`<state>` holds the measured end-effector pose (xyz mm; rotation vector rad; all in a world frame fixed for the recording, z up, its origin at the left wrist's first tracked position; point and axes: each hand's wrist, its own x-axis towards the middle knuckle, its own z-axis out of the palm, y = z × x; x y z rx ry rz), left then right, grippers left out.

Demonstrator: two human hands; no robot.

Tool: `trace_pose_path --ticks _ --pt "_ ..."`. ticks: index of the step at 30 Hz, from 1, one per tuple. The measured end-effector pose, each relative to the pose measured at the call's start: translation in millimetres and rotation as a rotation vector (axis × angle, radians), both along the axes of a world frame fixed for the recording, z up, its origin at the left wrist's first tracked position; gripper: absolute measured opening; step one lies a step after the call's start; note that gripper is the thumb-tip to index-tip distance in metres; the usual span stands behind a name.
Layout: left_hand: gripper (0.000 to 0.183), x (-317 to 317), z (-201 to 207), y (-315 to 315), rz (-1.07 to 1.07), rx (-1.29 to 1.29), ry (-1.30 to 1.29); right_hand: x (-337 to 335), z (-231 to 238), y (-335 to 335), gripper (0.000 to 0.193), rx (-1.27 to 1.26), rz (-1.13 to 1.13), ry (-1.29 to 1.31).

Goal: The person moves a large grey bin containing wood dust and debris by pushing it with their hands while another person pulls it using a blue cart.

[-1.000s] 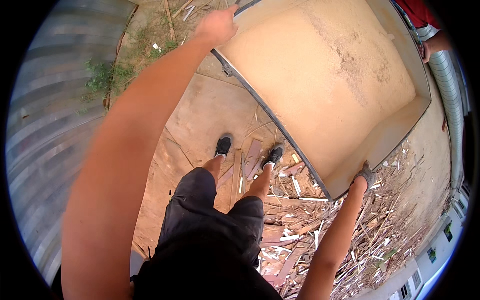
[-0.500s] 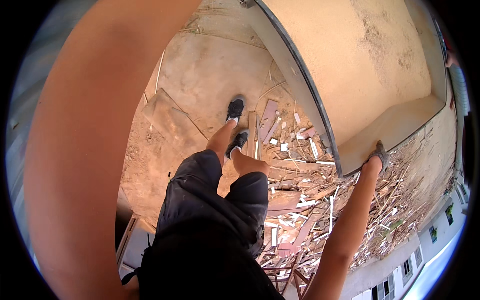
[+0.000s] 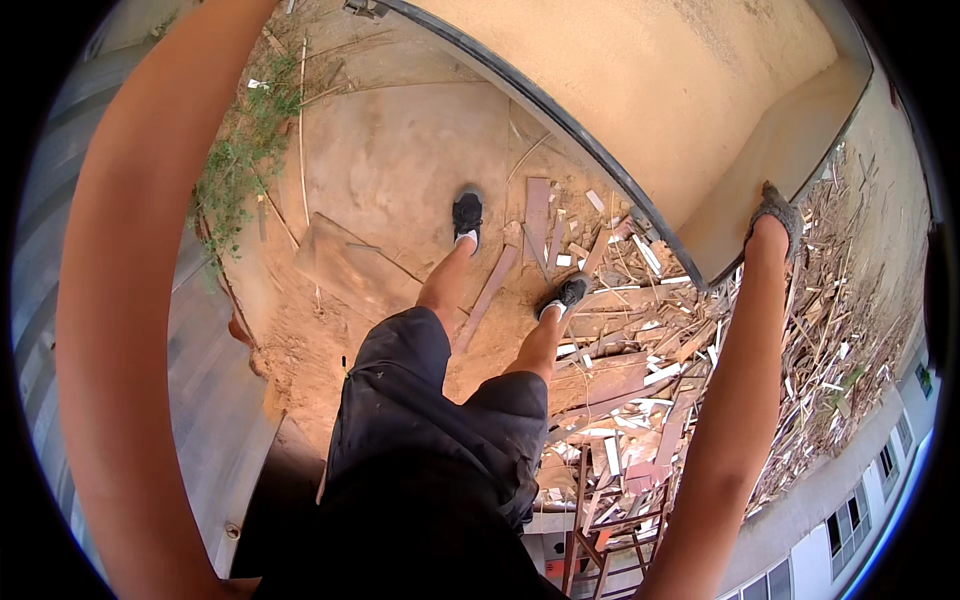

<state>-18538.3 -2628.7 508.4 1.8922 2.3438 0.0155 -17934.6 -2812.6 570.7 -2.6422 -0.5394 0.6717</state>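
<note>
A large beige tray-like container (image 3: 680,90) with sloping walls and a dark rim fills the upper right. It stands tipped, its near corner hanging over a heap of scrap wood (image 3: 640,370). My right hand (image 3: 776,222), in a grey glove, is closed on the container's edge just right of that corner; part of its fingers is hidden behind the edge. My left arm (image 3: 130,300) reaches up along the left side and leaves the view at the top. That hand is out of sight, so what it touches does not show.
Both my feet stand on bare dirt, the right shoe (image 3: 566,292) against loose boards. A flat board (image 3: 355,262) lies left of them. Green weeds (image 3: 240,165) grow at the left, above a grey panel (image 3: 215,400). Behind me on the right stands a rusty metal frame (image 3: 620,540).
The container's near corner and my right hand have shifted up in view. My right foot has stepped out to the right. My left arm has moved away to the left, uncovering weeds and the panel.
</note>
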Motion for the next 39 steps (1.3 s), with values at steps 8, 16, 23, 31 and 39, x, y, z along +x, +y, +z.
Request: trace_pose_path --ticks 8,16,23,31,39 --pt "0.053 18 61 -79 0.046 0.040 -0.042 6 12 2 0.054 -0.171 0.257 -0.183" --pt "0.049 16 69 -148 0.111 -0.152 0.054 45 11 5 0.077 -0.416 0.436 -0.433" --pt "0.052 21 70 -197 0.154 -0.151 0.002 80 0 7 0.084 -0.298 0.535 -0.391" --pt "0.044 50 89 -241 0.197 -0.031 0.011 83 -4 20 0.083 -0.365 0.641 -0.615" --pt "0.044 49 99 -221 0.210 0.022 -0.102 113 -5 29 0.081 -0.446 0.856 -0.738"
